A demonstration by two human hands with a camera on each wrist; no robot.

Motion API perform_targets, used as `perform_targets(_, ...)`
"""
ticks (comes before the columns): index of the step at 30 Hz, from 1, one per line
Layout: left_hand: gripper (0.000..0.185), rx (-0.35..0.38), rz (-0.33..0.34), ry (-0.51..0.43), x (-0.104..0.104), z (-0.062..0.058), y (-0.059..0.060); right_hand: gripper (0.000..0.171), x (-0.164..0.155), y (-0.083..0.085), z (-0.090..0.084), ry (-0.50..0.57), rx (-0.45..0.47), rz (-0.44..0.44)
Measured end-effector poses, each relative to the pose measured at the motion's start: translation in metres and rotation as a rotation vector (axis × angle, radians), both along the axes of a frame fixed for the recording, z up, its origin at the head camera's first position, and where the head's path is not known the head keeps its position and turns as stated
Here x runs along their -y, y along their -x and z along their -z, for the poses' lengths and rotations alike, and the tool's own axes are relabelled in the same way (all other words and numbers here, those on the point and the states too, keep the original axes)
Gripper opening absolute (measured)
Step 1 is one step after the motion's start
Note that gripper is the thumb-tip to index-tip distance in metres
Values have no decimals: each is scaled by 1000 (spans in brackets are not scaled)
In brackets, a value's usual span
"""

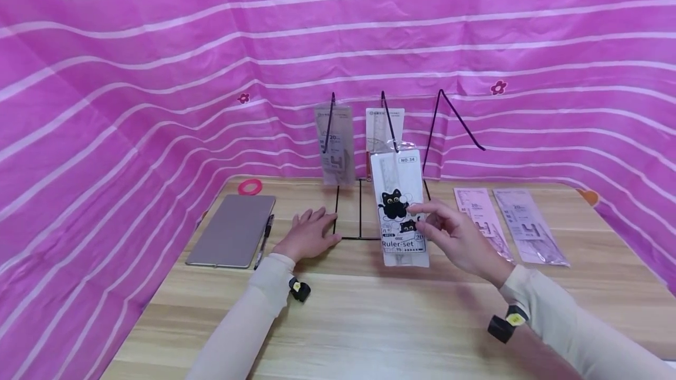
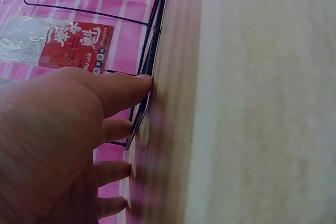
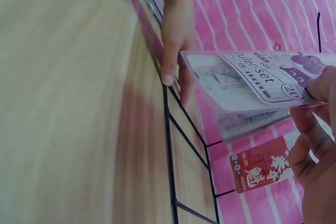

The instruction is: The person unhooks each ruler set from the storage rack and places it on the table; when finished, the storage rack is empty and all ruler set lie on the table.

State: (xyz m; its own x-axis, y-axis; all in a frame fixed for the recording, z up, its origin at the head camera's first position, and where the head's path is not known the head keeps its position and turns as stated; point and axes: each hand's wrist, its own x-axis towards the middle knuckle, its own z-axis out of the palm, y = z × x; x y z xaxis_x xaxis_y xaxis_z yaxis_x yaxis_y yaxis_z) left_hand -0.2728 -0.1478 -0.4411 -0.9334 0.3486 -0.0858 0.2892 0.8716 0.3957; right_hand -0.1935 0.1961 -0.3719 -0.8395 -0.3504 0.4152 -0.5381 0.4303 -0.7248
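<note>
Wrist views show the red printed card (image 3: 257, 164), mostly hidden in the head view behind the glossy, flat ruler-set packet (image 1: 399, 207). This packet hangs at the tip of the middle wire hook (image 1: 391, 122), its right edge pinched by the right hand (image 1: 454, 240). Left hand (image 1: 308, 234) lies spread on the wood-grained table (image 1: 338, 321), touching the thin black rack (image 1: 361, 210)

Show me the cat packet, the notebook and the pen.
Cat packet (image 1: 395, 206): head view, on the larger black cat printed on its front.
Notebook (image 1: 232, 230): head view, middle of its cover.
Pen (image 1: 264, 241): head view, middle of its barrel.
</note>
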Motion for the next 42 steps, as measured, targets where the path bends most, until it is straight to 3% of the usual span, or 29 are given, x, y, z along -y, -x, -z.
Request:
perform_targets(8,69,7,4,11,2,-2,0,44,-17,-36,-2,-12,-67,-25)
perform_targets(16,69,21,-12,1,6,-3,-2,61,-36,-57,0,-38,-66,-29)
perform_targets(26,69,14,3,11,2,-3,1,67,-81,-95,34,-112,97,71)
perform_targets(33,69,16,6,16,1,-4,4,64,-105,-119,54,-141,347,149)
perform_targets(38,70,20,5,16,1,-4,5,59,-115,-129,62,-210,372,148)
perform_targets(42,70,28,9,24,1,-4,6,57,-121,-134,68,-313,406,203)
